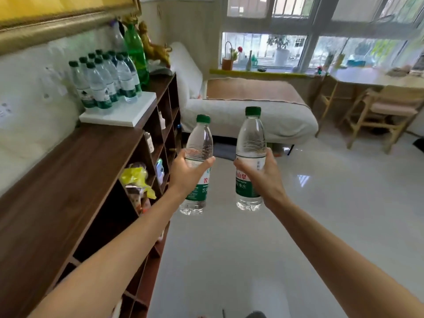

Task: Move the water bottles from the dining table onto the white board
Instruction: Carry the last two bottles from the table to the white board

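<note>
My left hand grips a clear water bottle with a green cap and green label, held upright over the floor. A second, matching bottle is held upright in my right hand, just to the right of the first. The white board lies on top of the dark wooden cabinet at the left, farther away than both hands. Several green-capped water bottles stand on the board's back part; its front right corner is bare.
A big green bottle and a golden figurine stand behind the board. The cabinet's open shelves hold bags and small items. A sofa bed lies ahead, a wooden table and chair at the right. Glossy floor lies between.
</note>
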{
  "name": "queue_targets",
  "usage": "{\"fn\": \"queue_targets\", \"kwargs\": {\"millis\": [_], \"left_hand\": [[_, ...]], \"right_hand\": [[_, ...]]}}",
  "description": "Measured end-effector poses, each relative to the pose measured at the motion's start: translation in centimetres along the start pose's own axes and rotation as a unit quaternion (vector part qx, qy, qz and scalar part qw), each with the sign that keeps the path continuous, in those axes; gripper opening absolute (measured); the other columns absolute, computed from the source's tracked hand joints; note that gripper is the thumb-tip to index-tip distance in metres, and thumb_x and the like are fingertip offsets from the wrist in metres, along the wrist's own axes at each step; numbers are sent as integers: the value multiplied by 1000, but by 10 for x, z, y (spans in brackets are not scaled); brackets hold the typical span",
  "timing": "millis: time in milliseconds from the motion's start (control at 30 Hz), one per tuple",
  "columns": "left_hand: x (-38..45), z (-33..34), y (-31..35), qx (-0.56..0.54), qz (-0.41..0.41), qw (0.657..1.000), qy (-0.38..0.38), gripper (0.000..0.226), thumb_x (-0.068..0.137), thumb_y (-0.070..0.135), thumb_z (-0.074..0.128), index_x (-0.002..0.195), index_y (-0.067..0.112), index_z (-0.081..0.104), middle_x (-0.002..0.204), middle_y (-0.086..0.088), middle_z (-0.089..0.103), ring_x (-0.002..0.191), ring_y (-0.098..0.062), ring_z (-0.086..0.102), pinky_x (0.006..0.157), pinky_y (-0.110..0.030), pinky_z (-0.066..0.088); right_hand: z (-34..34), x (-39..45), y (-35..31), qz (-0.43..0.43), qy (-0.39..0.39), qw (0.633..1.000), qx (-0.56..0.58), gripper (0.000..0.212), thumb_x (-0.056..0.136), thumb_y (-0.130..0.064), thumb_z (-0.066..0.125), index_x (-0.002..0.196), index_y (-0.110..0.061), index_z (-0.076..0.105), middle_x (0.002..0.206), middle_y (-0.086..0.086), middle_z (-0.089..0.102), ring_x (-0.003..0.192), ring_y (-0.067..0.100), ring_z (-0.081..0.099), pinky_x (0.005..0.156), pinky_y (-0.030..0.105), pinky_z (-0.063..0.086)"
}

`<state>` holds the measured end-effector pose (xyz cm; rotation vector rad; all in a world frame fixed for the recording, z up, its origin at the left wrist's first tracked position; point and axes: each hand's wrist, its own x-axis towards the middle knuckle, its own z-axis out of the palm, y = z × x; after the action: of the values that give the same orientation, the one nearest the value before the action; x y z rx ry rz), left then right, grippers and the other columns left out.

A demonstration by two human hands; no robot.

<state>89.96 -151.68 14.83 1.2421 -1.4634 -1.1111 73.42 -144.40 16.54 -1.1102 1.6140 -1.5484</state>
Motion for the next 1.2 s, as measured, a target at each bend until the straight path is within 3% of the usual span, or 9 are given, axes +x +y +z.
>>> {"fn": "queue_targets", "kwargs": {"millis": [167, 300, 467, 600, 733, 833, 1000, 1100, 1200], "left_hand": [[108, 32, 3, 15, -10, 1000, 4, 45, 75, 37, 79, 109, 16, 59, 94, 6, 67, 85, -5, 64, 66, -16, 44], [198, 48, -7, -8, -23, 997, 66, 41, 76, 32, 79, 108, 15, 61, 97, 1, 71, 88, -13, 67, 73, -23, 51], [293, 49, -13, -43, -50, 980, 188, 29, 79, 26, 77, 102, 17, 62, 88, 6, 70, 77, -2, 67, 61, -10, 50], [350, 24, -21, -47, -69, 956, 280, 30, 77, 30, 79, 101, 22, 63, 94, 5, 72, 88, -10, 69, 77, -26, 53], [389, -15, -42, -6, -87, 923, 374, 43, 75, 39, 79, 108, 18, 61, 107, 3, 66, 105, -15, 61, 92, -33, 49], [416, -48, -55, 6, -81, 898, 433, 45, 76, 39, 78, 110, 17, 60, 114, 1, 63, 111, -17, 59, 98, -33, 45], [458, -102, -65, -2, -67, 872, 486, 59, 64, 53, 79, 111, 23, 60, 114, 4, 67, 110, -15, 61, 100, -45, 47], [483, -125, -68, 6, -66, 857, 512, 57, 67, 45, 81, 112, 21, 58, 119, 4, 63, 115, -14, 56, 104, -42, 43], [500, -137, -76, 2, -80, 852, 518, 68, 56, 56, 84, 113, 33, 56, 120, 4, 64, 116, -16, 58, 102, -46, 46]], "right_hand": [[13, 126, 7, 5, -14, 1000, 3, 42, 76, -18, 77, 109, -21, 51, 96, -4, 66, 87, 6, 64, 69, 19, 49], [37, 234, 26, 2, -42, 999, 14, 44, 75, -20, 79, 110, -21, 52, 97, -3, 66, 89, 7, 64, 72, 21, 49], [81, 355, 43, 14, -149, 988, 20, 46, 76, -21, 78, 113, -23, 50, 98, -9, 65, 89, 3, 63, 71, 21, 47], [138, 435, 42, 7, -255, 967, 14, 53, 76, -25, 79, 118, -27, 48, 104, -12, 64, 94, 0, 60, 71, 18, 45], [211, 481, 43, -4, -353, 936, 17, 49, 76, -26, 78, 112, -35, 46, 98, -20, 62, 90, -4, 60, 71, 19, 45], [273, 505, 44, -36, -405, 913, 6, 51, 69, -41, 81, 107, -49, 48, 111, -13, 64, 109, 11, 59, 93, 37, 49], [363, 529, 34, -68, -451, 890, 5, 62, 72, -28, 82, 121, -29, 45, 110, -20, 58, 102, 0, 56, 92, 23, 44], [412, 546, 31, -88, -472, 877, -7, 74, 70, -27, 84, 132, -23, 43, 126, -9, 58, 115, 8, 54, 98, 28, 43], [446, 559, 31, -86, -498, 863, -19, 74, 70, -22, 84, 131, -21, 41, 126, -6, 57, 115, 12, 53, 100, 33, 45]]}}
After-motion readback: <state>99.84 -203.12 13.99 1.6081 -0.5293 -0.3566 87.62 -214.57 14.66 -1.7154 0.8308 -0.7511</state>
